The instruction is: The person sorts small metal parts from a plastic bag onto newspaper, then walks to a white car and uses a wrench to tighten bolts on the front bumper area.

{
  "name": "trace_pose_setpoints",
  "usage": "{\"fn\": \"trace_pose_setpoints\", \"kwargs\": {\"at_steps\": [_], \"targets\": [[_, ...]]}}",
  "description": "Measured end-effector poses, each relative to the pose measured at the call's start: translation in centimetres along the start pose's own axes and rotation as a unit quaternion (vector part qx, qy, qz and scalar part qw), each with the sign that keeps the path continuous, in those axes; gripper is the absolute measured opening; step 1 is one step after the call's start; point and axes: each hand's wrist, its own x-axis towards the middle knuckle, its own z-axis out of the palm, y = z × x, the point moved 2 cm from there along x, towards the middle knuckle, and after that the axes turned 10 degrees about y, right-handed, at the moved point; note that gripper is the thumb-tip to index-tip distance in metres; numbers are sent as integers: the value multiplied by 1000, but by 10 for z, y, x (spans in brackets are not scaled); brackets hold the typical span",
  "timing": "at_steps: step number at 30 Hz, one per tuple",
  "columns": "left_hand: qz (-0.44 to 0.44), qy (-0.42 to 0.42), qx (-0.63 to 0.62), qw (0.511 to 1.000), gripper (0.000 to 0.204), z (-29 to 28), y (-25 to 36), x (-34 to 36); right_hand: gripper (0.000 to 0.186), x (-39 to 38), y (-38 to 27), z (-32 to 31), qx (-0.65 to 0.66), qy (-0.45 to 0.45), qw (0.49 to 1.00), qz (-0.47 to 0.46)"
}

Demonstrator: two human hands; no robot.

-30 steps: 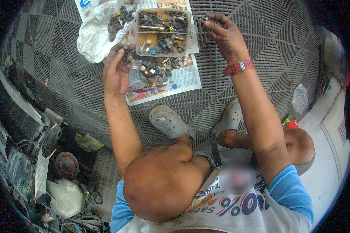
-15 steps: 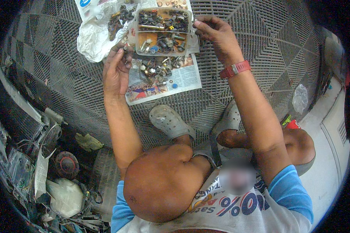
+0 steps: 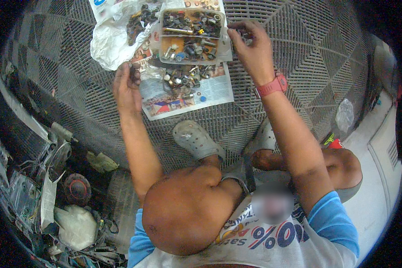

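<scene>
A clear plastic box [image 3: 161, 59] with two compartments stands on newspaper at the far middle, holding bolts, screws, clips and other small fasteners. Just right of its rim is my right hand [image 3: 258, 56], thumb and forefinger brought together in a pinch; whatever they grip is too small to tell. My left hand [image 3: 128, 89] hovers by the paper's left edge with curled fingers, and what lies inside them is hidden. Between the hands, a loose pile of fasteners [image 3: 183, 80] is spread on the newspaper [image 3: 210, 96] on the near side of the box.
A crumpled white plastic bag [image 3: 109, 47] lies left of the box, beside more dark fasteners [image 3: 140, 22]. Beneath is a grey slatted floor mat [image 3: 299, 53]. Vehicle parts [image 3: 76, 228] crowd the lower left. A clear plastic scrap [image 3: 344, 113] is at the right.
My left hand has drawn back from the box's left side, toward me and slightly left. My right hand has shifted slightly right, away from the box's rim, and its wrist has turned.
</scene>
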Motion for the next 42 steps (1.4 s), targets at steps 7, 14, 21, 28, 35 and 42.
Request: {"fn": "trace_pose_setpoints", "kwargs": {"at_steps": [7,14,21,28,35,42], "targets": [[-90,86,-54,991,17,-19,-44,9,25,-50,-41,4,-95,-96,977,-163],[-117,113,-111,980,16,-23,-55,18,57,-89,-78,33,-66,-284,953,81],[-101,91,-62,989,14,-12,-49,13,72,-80,-85,55,89,-333,917,200],[-109,82,-36,990,15,-7,-40,9,81,-82,-77,35,23,-227,948,224],[-108,73,-36,991,16,-7,-39,9,79,-89,-66,39,68,-279,943,167],[-111,68,-50,990,14,-9,-40,11,78,-93,-64,32,64,-201,952,223]]}}
